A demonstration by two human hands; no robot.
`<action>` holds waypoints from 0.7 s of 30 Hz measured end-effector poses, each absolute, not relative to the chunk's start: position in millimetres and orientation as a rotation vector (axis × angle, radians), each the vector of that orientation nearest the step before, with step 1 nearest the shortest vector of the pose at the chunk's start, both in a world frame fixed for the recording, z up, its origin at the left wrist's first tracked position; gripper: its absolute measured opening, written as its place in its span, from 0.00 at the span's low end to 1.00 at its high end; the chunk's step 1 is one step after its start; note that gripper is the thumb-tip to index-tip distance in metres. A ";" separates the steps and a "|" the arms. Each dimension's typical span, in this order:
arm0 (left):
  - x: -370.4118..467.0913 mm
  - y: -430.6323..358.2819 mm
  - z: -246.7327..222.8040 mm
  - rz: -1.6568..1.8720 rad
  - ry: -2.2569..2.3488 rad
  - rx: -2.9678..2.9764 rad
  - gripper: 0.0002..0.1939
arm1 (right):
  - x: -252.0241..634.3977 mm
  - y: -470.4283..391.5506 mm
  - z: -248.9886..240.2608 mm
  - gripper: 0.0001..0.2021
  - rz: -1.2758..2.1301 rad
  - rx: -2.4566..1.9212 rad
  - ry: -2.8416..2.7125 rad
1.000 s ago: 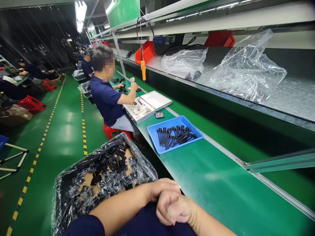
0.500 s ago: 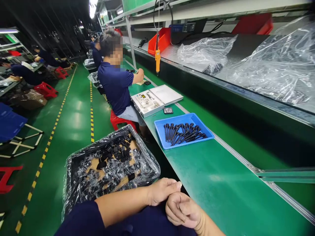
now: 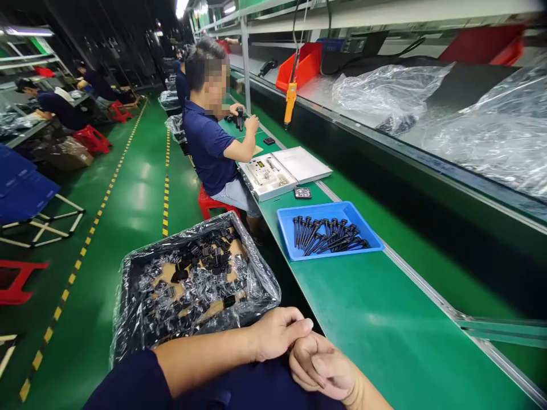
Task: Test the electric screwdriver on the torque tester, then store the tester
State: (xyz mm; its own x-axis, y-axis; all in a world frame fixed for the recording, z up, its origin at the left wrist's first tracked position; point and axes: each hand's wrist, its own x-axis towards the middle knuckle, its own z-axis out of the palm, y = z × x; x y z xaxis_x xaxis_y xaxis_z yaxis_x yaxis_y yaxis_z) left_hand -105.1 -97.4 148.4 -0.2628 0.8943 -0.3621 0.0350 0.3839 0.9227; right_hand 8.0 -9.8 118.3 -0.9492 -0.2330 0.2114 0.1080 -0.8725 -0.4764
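In front of my lap, at the table's near edge, my two hands meet. My left hand (image 3: 280, 333) is closed, its thumb lying over bent fingers and touching the knuckles of the other. Palm turned partly up, my right hand (image 3: 322, 364) has its fingers curled in, and no object shows in it. Both hands appear to hold nothing, though the insides of the fingers are partly hidden. Nearest to them are the green tabletop (image 3: 376, 330) on the right and, to the left, a plastic-lined crate (image 3: 273, 293) of small black parts (image 3: 216, 256).
A blue tray (image 3: 286, 239) of black screw-like rods (image 3: 329, 236) stands on the table. Beyond it lie an open white case (image 3: 273, 191) and a small black tray (image 3: 302, 193). An orange electric screwdriver (image 3: 290, 102) hangs overhead. A co-worker (image 3: 209, 131) sits farther along, handling a black device (image 3: 240, 119).
The view has shifted a little left, so the scene sits farther right. The co-worker has raised a black device in both hands. My hands remain together, almost unmoved.
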 end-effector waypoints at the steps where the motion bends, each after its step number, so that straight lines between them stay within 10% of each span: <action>1: -104.7 -97.3 151.4 1.040 1.666 0.867 0.28 | 9.5 -9.3 119.1 0.25 -2.853 -0.364 0.724; 21: -77.1 -120.6 139.5 1.025 1.906 0.684 0.20 | 11.2 -14.3 92.2 0.27 -2.829 -0.351 0.566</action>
State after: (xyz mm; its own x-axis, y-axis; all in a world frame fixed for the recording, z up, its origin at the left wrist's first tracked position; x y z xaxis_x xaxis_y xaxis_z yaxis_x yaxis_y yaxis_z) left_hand -77.1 -120.6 139.5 -0.4939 0.7618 -0.4193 0.0702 0.5156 0.8540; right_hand 11.2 -14.3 92.2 -0.9437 -0.2732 0.1864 0.1804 -0.8976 -0.4022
